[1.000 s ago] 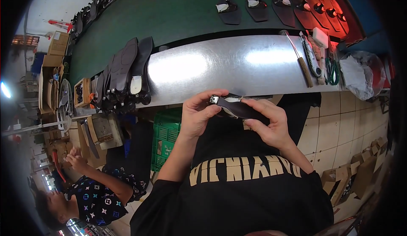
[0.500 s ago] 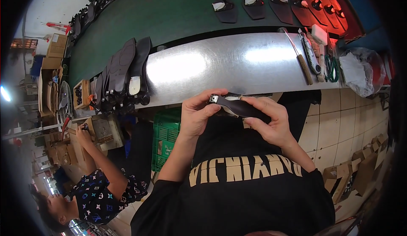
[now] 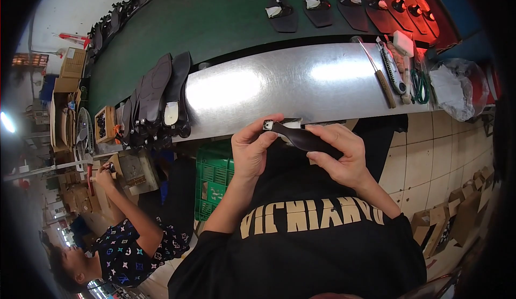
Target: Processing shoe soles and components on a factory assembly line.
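Note:
In front of my chest, I hold a dark shoe sole with a heel (image 3: 298, 138) in both hands. My left hand (image 3: 250, 151) pinches its left end, where a small light square tip shows between thumb and forefinger. My right hand (image 3: 344, 149) grips the broader right end, thumb below and fingers on top. A pale patch is visible along its upper side; its underside is hidden. Beyond my hands lies the metal work surface (image 3: 279, 78). Similar dark soles (image 3: 156, 87) are piled on its left end.
A green belt (image 3: 226, 14) carries spaced soles (image 3: 317, 17), some under red light. At right lie an awl (image 3: 384, 87), a utility knife (image 3: 395, 70) and a plastic bag (image 3: 457, 87). A green crate (image 3: 212, 183) is below left, near a co-worker (image 3: 126, 245); cardboard boxes (image 3: 457, 213) stand right.
The sole in my hands has turned slightly, showing more of its dark smooth side. Soles on the green belt have shifted a little left. The co-worker's hands have moved slightly.

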Available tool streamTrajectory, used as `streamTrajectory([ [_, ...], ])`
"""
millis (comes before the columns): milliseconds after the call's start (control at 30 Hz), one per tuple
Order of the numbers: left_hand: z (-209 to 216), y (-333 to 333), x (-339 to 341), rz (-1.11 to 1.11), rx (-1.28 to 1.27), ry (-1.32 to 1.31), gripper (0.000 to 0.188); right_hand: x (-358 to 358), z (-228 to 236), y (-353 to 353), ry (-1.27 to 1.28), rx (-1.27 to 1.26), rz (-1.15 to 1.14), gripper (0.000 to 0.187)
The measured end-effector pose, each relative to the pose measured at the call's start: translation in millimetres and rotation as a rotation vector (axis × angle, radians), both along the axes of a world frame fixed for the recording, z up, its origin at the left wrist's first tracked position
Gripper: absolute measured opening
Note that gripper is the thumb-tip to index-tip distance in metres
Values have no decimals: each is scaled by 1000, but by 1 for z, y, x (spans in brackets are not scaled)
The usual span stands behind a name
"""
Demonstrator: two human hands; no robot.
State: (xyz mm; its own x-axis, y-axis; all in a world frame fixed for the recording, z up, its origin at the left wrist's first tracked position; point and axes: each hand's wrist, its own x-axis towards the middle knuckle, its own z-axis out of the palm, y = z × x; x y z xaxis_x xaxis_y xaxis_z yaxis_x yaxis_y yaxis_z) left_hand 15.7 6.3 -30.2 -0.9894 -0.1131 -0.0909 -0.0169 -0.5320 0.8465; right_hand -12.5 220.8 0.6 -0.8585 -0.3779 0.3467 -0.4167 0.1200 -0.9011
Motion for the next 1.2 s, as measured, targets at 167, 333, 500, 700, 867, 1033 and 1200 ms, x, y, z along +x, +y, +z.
streamTrajectory([
  [167, 5, -7, -3, -98, 13, -19, 35, -1, 0, 1, -41, -24, 27, 45],
  [333, 4, -7, -3, -128, -4, 11, 35, 0, -1, 1, -117, -35, 53, 45],
  [500, 3, -8, -3, -136, -7, 18, 36, -1, -1, 1, -124, -25, 61, 44],
  [700, 0, -13, -3, -158, -38, 26, 38, -2, 1, 1, -144, -2, 73, 43],
  [867, 0, -14, -3, -175, -82, 39, 39, -6, 5, 3, -71, 46, 66, 42],
  [1033, -4, -16, -2, -158, -144, 98, 41, -10, 12, 1, 45, 110, 66, 41],
  [1200, -6, -19, -5, -207, -212, 205, 41, -12, 10, 2, 57, 139, 91, 41],
])
